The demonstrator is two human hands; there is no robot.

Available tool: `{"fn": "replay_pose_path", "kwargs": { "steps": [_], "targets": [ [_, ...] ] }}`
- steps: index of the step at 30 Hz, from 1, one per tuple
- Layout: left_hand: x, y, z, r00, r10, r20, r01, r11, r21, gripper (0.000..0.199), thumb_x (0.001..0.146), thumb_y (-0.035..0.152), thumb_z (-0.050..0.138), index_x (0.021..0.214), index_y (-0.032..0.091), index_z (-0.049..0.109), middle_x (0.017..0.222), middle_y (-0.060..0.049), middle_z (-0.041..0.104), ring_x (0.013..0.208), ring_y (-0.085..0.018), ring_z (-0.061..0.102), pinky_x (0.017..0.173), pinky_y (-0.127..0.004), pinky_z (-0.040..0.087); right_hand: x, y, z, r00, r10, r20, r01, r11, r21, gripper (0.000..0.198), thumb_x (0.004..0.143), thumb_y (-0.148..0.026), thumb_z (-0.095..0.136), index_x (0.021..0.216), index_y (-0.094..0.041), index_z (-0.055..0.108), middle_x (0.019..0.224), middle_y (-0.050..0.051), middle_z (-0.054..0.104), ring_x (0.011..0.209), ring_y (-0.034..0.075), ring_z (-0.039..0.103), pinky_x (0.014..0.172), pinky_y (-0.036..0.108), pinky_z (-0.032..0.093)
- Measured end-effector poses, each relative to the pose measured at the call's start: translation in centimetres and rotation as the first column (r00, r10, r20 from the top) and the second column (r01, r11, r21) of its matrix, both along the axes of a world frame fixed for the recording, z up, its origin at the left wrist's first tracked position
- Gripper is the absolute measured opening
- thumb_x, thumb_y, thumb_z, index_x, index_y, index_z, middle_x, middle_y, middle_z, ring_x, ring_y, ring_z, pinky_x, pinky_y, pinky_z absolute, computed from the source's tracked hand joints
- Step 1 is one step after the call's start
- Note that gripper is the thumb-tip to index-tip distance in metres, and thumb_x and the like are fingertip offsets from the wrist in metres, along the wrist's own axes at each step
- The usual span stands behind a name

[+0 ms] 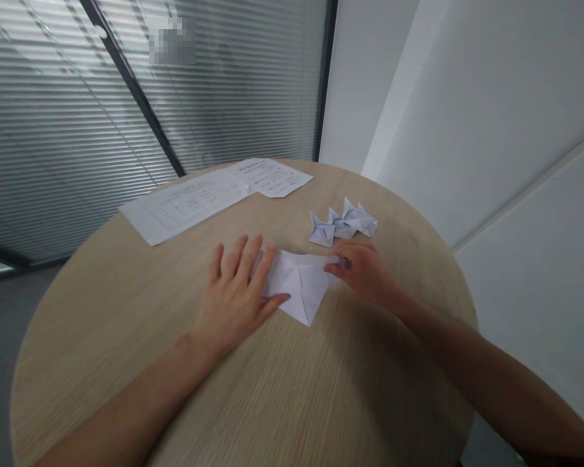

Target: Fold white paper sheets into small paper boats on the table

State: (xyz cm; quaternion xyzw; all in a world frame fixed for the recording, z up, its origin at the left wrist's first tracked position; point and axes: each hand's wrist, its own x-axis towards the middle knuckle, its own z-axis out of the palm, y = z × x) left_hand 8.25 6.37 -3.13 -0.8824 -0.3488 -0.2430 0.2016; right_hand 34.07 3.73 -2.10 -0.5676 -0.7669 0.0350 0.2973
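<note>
Your right hand (363, 269) pinched the folded paper (292, 275) at its two-o'clock corner. Your left hand (232, 295), spread flat, lay over its nine-o'clock side. Paper between both, wide axis nine-to-three, tip toward six; folded shapes (342, 226) sat at one o'clock.

In front of me spreads a round, pale wood-grain worktop (126, 337), shadowed toward my right. Beyond it I see horizontal slatted blinds (257, 97), divided by a dark frame bar (135, 91) and brightest at upper left. A white wall (506, 110) rises on my right; grey floor (4, 363) shows at left.
</note>
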Motion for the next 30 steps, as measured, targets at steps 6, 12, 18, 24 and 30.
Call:
{"fn": "replay_pose_path", "kwargs": {
  "steps": [6,12,18,24,30],
  "targets": [
    [-1.0,-0.4,1.6,0.979,-0.184,0.092,0.129,0.897,0.423,0.05,0.088,0.021,0.067,0.134,0.026,0.051,0.096,-0.002,0.074,0.109,-0.027,0.064,0.117,-0.061,0.014,-0.5,-1.7,1.1,0.971,0.222,0.088,-0.222,0.703,0.676,0.015,0.093,-0.016,0.053,0.086,-0.022,0.064,0.08,0.003,0.067,0.075,0.017,0.059,0.072,0.031,0.045],
    [-1.3,-0.4,2.3,0.944,-0.307,-0.119,0.329,0.877,0.351,0.018,0.091,0.007,0.055,0.093,0.021,0.066,0.08,0.001,0.071,0.082,-0.019,0.065,0.099,-0.046,0.043,-0.3,-1.7,-0.3,0.936,0.219,0.276,-0.341,0.759,0.554,0.021,0.095,-0.014,0.049,0.079,-0.021,0.062,0.078,0.002,0.067,0.072,0.015,0.055,0.07,0.03,0.043],
    [-0.4,0.5,0.2,0.89,-0.382,-0.248,0.381,0.923,-0.053,0.022,0.091,0.01,0.05,0.073,0.016,0.06,0.073,-0.004,0.067,0.068,-0.02,0.062,0.067,-0.034,0.051,-0.7,-1.7,-1.5,0.824,0.276,0.496,-0.297,0.954,-0.037,0.012,0.09,-0.024,0.06,0.083,-0.017,0.067,0.087,0.007,0.069,0.08,0.018,0.059,0.075,0.032,0.04],
    [-0.6,0.5,0.0,0.881,-0.411,-0.235,0.391,0.912,-0.128,0.018,0.094,0.015,0.048,0.085,0.016,0.064,0.069,-0.002,0.066,0.063,-0.018,0.062,0.064,-0.032,0.048,-2.0,-2.9,-0.4,0.827,0.258,0.5,-0.197,0.965,-0.172,0.04,0.09,-0.052,0.061,0.089,-0.013,0.071,0.091,0.011,0.07,0.085,0.022,0.063,0.076,0.034,0.042],
    [-1.0,1.1,-0.6,0.945,-0.327,-0.01,0.32,0.93,-0.18,0.027,0.101,0.027,0.043,0.114,0.017,0.064,0.074,-0.003,0.071,0.061,-0.017,0.064,0.062,-0.03,0.048,-2.2,-2.4,-0.7,0.851,0.086,0.519,0.011,0.983,-0.181,0.03,0.1,-0.026,0.045,0.088,-0.017,0.071,0.084,0.008,0.072,0.075,0.019,0.064,0.068,0.031,0.042]
  ]
}}
